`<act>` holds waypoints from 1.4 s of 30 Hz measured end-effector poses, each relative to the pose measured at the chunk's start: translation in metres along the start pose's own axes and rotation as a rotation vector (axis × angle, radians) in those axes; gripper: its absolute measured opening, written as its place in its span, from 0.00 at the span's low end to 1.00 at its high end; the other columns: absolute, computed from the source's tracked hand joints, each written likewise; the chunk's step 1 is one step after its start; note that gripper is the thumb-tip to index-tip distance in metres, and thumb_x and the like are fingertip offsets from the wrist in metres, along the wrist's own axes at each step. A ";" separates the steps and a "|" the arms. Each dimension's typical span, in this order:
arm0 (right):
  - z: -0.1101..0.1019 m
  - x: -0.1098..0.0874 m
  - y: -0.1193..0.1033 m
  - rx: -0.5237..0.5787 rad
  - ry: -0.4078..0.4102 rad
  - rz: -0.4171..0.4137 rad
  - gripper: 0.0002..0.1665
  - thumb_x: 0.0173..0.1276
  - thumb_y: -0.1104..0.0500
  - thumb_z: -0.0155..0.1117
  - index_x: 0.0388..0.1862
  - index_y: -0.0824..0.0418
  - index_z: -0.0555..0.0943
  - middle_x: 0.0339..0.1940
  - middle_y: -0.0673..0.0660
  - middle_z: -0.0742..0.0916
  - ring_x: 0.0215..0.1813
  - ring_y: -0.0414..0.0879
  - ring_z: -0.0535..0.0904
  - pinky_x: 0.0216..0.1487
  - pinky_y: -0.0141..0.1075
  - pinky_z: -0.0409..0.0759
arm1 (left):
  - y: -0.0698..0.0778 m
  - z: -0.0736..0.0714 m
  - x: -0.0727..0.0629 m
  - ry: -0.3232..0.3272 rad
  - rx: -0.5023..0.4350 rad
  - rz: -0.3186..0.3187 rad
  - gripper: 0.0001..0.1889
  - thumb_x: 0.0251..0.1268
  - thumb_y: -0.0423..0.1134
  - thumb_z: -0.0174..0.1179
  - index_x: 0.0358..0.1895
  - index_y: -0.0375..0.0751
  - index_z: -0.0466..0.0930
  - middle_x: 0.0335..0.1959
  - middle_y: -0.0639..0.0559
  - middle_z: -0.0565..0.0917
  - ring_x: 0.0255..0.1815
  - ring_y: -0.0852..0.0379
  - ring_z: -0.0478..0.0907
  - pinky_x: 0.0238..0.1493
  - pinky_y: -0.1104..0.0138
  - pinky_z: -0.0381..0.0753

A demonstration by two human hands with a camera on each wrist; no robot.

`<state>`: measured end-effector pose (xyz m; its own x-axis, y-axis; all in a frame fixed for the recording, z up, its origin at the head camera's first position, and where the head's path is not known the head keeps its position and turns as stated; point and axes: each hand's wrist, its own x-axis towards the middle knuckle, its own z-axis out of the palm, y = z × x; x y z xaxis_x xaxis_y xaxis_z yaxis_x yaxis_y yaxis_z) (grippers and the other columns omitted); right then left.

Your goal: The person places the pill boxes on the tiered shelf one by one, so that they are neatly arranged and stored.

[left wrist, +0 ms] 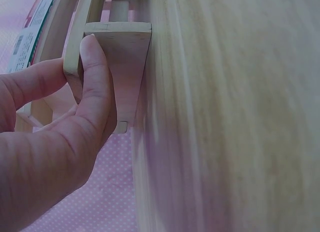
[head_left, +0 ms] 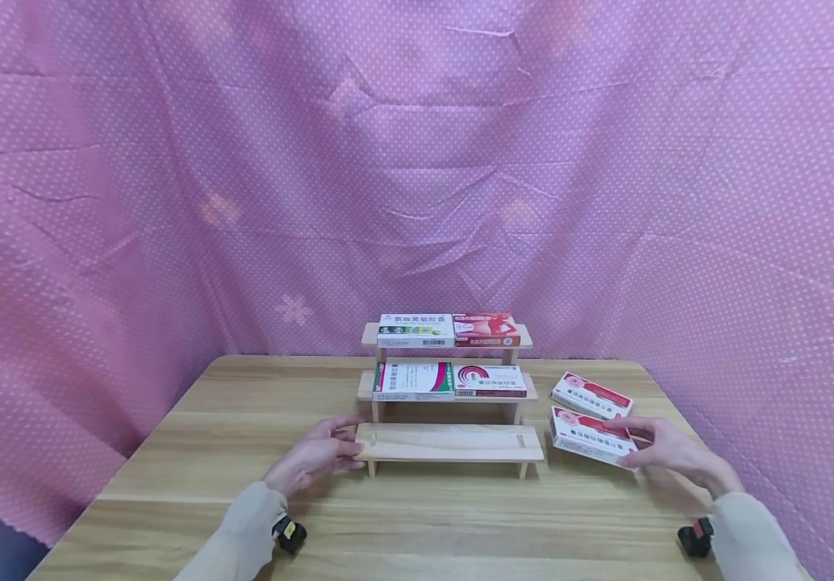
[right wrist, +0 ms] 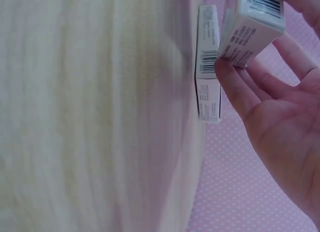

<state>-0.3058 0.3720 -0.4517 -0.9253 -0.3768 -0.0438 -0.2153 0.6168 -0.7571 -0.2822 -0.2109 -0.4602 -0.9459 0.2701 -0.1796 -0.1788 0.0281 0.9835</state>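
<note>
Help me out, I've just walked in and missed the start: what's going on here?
A person's left hand grips the left end of the lowest shelf of a stepped wooden rack. Their right hand holds a red-and-white box to the right of the rack, with a similar box lying just behind it on the table. Four other boxes lie on the two upper shelves, two on each.

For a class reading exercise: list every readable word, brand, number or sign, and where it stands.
"氨咖黄敏胶囊": white-and-green cardboard box.
"布洛芬缓释胶囊", probably: red cardboard box.
Too blurred: green-edged white cardboard box; crimson-ringed white cardboard box; nearer red-and-white cardboard box; farther red-and-white cardboard box.
Other small print: too small.
</note>
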 end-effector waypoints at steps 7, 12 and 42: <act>-0.005 -0.004 0.001 0.108 -0.048 -0.088 0.38 0.59 0.59 0.72 0.68 0.64 0.72 0.70 0.75 0.69 0.62 0.34 0.71 0.55 0.21 0.72 | 0.000 -0.001 0.000 -0.007 -0.007 -0.003 0.37 0.62 0.23 0.56 0.74 0.28 0.52 0.52 0.34 0.70 0.44 0.49 0.79 0.53 0.56 0.85; -0.005 -0.005 -0.004 0.205 -0.111 -0.121 0.38 0.60 0.63 0.69 0.69 0.68 0.69 0.70 0.76 0.68 0.60 0.26 0.71 0.54 0.22 0.75 | 0.000 0.000 -0.001 -0.001 -0.010 -0.003 0.36 0.62 0.22 0.56 0.74 0.28 0.53 0.50 0.36 0.70 0.43 0.50 0.79 0.54 0.56 0.85; 0.027 0.016 -0.049 0.220 -0.130 -0.146 0.30 0.64 0.60 0.66 0.66 0.63 0.75 0.60 0.57 0.82 0.52 0.39 0.78 0.49 0.29 0.77 | 0.000 -0.001 0.000 -0.028 -0.035 0.010 0.35 0.63 0.21 0.54 0.74 0.27 0.51 0.49 0.37 0.72 0.44 0.50 0.80 0.55 0.57 0.84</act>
<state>-0.3019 0.3172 -0.4326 -0.8389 -0.5443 0.0036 -0.2571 0.3904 -0.8840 -0.2829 -0.2118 -0.4606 -0.9397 0.2975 -0.1686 -0.1793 -0.0088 0.9838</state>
